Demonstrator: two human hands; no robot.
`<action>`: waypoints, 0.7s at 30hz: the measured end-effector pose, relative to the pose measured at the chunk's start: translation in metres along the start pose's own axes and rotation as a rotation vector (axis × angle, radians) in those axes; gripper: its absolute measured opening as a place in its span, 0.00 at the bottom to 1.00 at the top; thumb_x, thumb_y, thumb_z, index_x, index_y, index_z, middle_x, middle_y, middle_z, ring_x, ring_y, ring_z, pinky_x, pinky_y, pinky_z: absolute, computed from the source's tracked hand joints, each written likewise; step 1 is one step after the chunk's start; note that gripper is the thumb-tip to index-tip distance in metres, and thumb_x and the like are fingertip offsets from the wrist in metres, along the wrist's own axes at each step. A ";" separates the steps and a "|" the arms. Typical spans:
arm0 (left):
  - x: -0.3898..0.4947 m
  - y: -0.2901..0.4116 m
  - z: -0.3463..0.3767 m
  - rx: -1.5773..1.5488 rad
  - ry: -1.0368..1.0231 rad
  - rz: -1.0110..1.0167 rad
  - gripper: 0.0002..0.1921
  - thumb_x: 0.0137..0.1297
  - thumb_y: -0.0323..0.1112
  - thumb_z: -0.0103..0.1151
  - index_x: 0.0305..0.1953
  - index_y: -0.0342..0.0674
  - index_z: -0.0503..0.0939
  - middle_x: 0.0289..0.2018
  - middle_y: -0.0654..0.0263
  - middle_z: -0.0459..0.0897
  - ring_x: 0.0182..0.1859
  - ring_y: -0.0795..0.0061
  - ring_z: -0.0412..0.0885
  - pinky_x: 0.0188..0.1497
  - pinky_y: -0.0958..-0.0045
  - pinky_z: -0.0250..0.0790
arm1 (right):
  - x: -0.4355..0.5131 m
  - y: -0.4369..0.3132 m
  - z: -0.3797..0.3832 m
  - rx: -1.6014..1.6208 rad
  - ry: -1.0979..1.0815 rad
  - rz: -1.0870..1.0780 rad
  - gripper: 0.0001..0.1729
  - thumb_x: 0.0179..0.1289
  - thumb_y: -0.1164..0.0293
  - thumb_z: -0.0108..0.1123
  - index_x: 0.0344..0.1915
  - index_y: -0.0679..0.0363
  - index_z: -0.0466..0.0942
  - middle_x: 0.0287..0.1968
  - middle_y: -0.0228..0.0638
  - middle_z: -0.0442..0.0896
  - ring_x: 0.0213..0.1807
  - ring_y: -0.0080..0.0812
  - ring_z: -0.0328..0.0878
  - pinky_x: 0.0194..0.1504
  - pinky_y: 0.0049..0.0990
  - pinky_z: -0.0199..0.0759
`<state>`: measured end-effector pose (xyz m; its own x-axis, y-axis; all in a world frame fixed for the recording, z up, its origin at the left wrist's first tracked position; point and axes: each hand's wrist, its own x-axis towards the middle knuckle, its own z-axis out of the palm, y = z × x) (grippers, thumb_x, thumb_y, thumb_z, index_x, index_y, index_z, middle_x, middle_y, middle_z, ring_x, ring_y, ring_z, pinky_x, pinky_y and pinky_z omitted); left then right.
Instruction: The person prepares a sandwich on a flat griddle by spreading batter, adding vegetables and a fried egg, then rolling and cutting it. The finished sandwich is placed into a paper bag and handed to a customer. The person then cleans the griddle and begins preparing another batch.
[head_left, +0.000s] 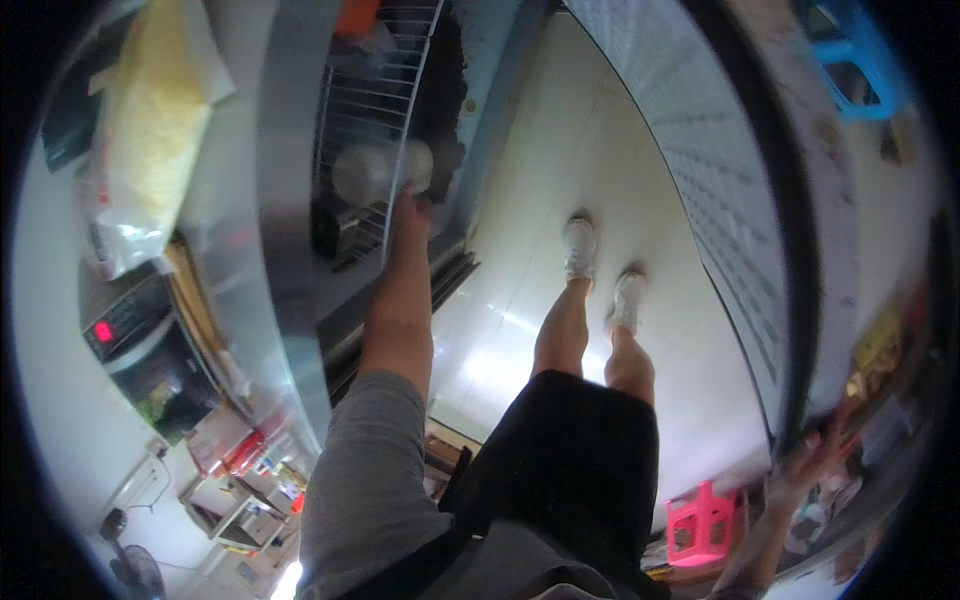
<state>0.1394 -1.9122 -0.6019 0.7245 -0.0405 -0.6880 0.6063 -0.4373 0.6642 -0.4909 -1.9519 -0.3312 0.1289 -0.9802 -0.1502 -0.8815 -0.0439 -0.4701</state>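
Note:
My left hand (412, 214) reaches into an opened refrigerator cabinet (287, 187) and has a pale, rounded container (367, 172) in its grasp. Motion blur hides the container's detail and most of the fingers. Around it runs a white wire shelf (406, 105), with an orange item (355, 16) farther along. On the other side, my right hand (814, 454) is at the dark edge of the swung-out door (799, 300), whose inner panel is white and ribbed. That hand is blurred, so its grip on the edge is unclear.
A bag of yellowish food (154, 127) lies on the steel counter (225, 225), near a black appliance with a red display (154, 352). Between cabinet and door stretches a pale floor (517, 247). A pink stool (701, 525) stands behind the door; a blue stool (862, 67) is beyond it.

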 end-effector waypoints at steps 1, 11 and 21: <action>0.016 -0.006 0.001 -0.090 -0.040 0.063 0.17 0.62 0.42 0.54 0.49 0.40 0.71 0.44 0.63 0.74 0.48 0.64 0.72 0.50 0.63 0.67 | 0.004 0.010 -0.005 -0.048 0.007 -0.007 0.35 0.69 0.48 0.36 0.67 0.60 0.56 0.60 0.50 0.68 0.59 0.45 0.68 0.59 0.39 0.62; -0.107 -0.115 -0.014 -0.450 -0.242 0.095 0.02 0.57 0.31 0.55 0.32 0.44 0.75 0.31 0.70 0.75 0.38 0.76 0.71 0.44 0.72 0.61 | 0.018 0.000 -0.001 0.131 -0.011 0.081 0.36 0.71 0.52 0.38 0.65 0.72 0.55 0.62 0.54 0.65 0.63 0.43 0.63 0.63 0.33 0.53; -0.453 -0.135 -0.280 -0.817 -0.042 0.068 0.20 0.68 0.50 0.44 0.32 0.37 0.73 0.26 0.66 0.75 0.30 0.74 0.72 0.37 0.72 0.64 | -0.073 -0.129 0.058 0.542 -0.292 0.199 0.36 0.70 0.50 0.40 0.67 0.65 0.56 0.66 0.46 0.61 0.66 0.38 0.59 0.66 0.32 0.49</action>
<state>-0.1792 -1.5828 -0.2980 0.7650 -0.0841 -0.6386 0.6211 0.3585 0.6969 -0.3607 -1.8635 -0.3099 0.1720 -0.8634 -0.4743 -0.5570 0.3118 -0.7697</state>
